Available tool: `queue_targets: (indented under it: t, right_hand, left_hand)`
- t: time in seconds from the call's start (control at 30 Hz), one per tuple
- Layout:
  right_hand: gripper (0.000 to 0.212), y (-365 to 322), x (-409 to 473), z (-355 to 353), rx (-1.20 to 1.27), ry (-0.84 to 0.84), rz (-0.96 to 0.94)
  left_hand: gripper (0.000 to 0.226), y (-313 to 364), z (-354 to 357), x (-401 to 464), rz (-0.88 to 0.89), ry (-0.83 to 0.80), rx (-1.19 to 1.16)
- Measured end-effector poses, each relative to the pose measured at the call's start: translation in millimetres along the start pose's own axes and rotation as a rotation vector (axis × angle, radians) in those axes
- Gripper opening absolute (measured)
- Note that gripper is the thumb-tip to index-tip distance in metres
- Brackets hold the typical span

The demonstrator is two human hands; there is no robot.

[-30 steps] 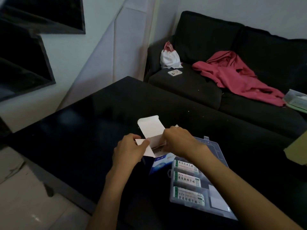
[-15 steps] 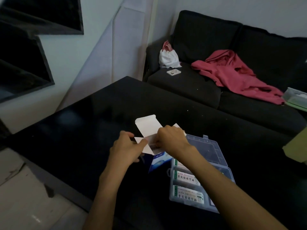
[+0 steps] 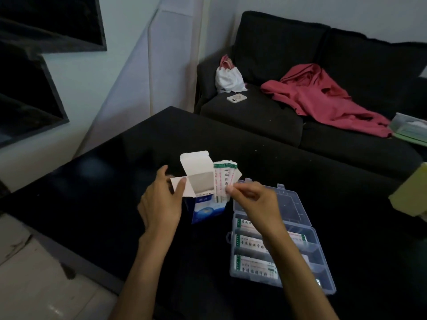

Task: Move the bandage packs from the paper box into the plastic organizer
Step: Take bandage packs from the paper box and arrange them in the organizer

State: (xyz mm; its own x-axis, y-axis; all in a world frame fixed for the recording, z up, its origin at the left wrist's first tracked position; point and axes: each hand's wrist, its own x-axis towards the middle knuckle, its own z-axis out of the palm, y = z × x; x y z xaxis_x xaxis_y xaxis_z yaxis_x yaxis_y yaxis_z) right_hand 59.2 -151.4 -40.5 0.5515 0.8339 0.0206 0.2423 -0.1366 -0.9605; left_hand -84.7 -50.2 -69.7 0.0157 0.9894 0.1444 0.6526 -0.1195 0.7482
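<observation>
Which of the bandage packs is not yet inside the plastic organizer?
The upright bandage packs pinched by the right hand at the paper box; the others lie flat in the plastic organizer.

The bandage packs (image 3: 253, 242) in my plastic organizer (image 3: 322, 251) carry a row of dark Chinese characters beside green end bands, too blurred for me to read. The packs (image 3: 223, 179) I pinch and the paper box (image 3: 205, 210) show print equally unreadable.
</observation>
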Motion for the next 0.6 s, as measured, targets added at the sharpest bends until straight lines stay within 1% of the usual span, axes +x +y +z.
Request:
queue_targets:
  t: [0.07,0.1,0.13,0.17,0.2,0.23,0.3,0.33,0.37,0.43,0.5,0.6]
  right_hand:
    - [0.011,5.0,-4.8,-8.1,0.188,-0.014,0.171]
    - [0.015,8.5,-6.0,-12.7,0.256,-0.035,0.235]
    - [0.018,11.3,-7.1,-17.5,0.315,-0.064,0.287]
    - [0.019,14.2,-7.4,-22.9,0.362,-0.096,0.329]
    - [0.02,17.1,-7.5,-28.4,0.394,-0.122,0.359]
    - [0.019,19.5,-6.9,-32.6,0.395,-0.136,0.372]
    - [0.016,24.3,-7.9,-41.6,0.323,-0.128,0.363]
    - [0.014,26.0,-8.8,-44.8,0.268,-0.119,0.35]
    - [0.012,28.0,-9.9,-48.2,0.214,-0.111,0.341]
    - [0.01,32.8,-12.5,-55.8,0.121,-0.107,0.327]
    - [0.014,37.7,-14.3,-61.8,0.066,-0.097,0.327]
    - [0.024,43.0,-14.0,-62.5,0.047,0.001,0.318]
  left_hand:
    - [0.04,8.1,-0.9,-5.2,0.115,0.167,-0.009]
    - [0.031,16.3,-3.0,-11.1,0.183,0.237,-0.059]
    - [0.025,26.1,-3.9,-19.3,0.237,0.253,-0.121]
    - [0.024,36.1,-2.5,-28.0,0.27,0.203,-0.179]
    - [0.025,45.1,1.1,-37.7,0.28,0.09,-0.215]
    - [0.026,50.7,6.2,-46.0,0.278,-0.062,-0.247]
    - [0.022,54.9,22.5,-56.8,0.235,-0.38,-0.343]
    - [0.022,55.0,29.8,-58.3,0.204,-0.494,-0.382]
    - [0.022,55.5,35.7,-58.0,0.196,-0.562,-0.388]
    - [0.021,56.9,44.1,-57.0,0.188,-0.622,-0.379]
    - [0.019,58.6,49.3,-60.0,0.141,-0.658,-0.405]
    - [0.013,60.8,55.9,-68.5,0.126,-0.636,-0.393]
